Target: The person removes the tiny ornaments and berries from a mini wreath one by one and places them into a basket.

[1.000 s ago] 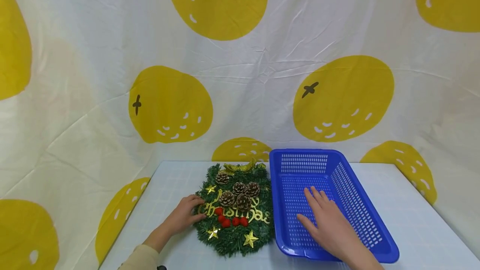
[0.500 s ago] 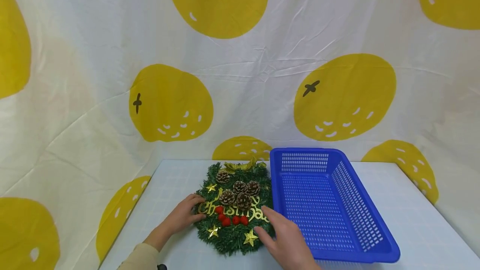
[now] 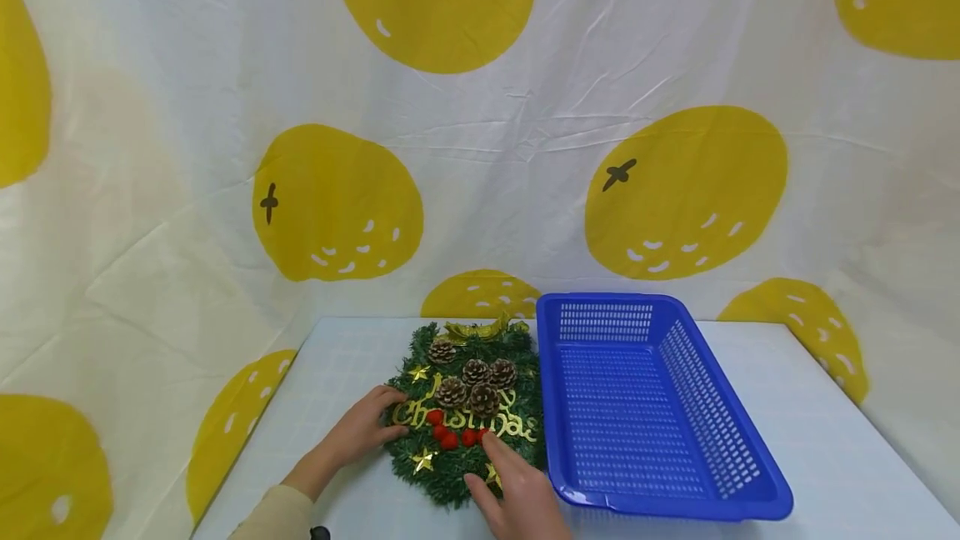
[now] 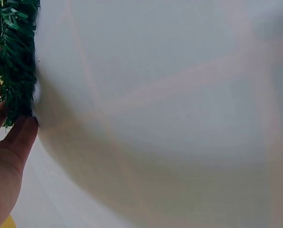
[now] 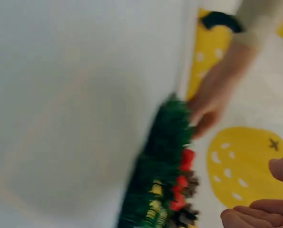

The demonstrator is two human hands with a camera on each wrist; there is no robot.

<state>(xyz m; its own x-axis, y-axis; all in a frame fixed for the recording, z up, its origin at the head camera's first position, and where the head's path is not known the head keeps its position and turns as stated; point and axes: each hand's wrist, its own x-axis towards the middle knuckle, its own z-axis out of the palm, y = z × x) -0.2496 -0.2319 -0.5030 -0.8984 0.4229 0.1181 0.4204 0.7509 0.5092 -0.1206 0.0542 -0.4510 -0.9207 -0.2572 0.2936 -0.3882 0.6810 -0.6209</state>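
Note:
A green Christmas wreath [image 3: 453, 477] lies on the table, trimmed with pine cones [image 3: 483, 398], red berries [image 3: 448, 441], gold stars and gold "Christmas" lettering. My left hand [image 3: 362, 428] holds its left edge, thumb and fingers bent at the rim; in the left wrist view those fingers [image 4: 24, 137] are at the wreath's green side. My right hand [image 3: 522, 500] hovers over the lower right part with fingers extended, covering part of a gold star. The right wrist view has this hand [image 5: 260, 213] holding nothing, apart from the wreath [image 5: 165, 133].
To the right of the wreath stands a blue plastic basket [image 3: 546, 415] with slotted sides. The pale checked table [image 3: 337, 373] ends in front of a white cloth [image 3: 510, 215] printed with yellow fruit.
My right hand has moved left from over the blue basket to the lower right of the wreath. My left hand has stayed at the wreath's left edge.

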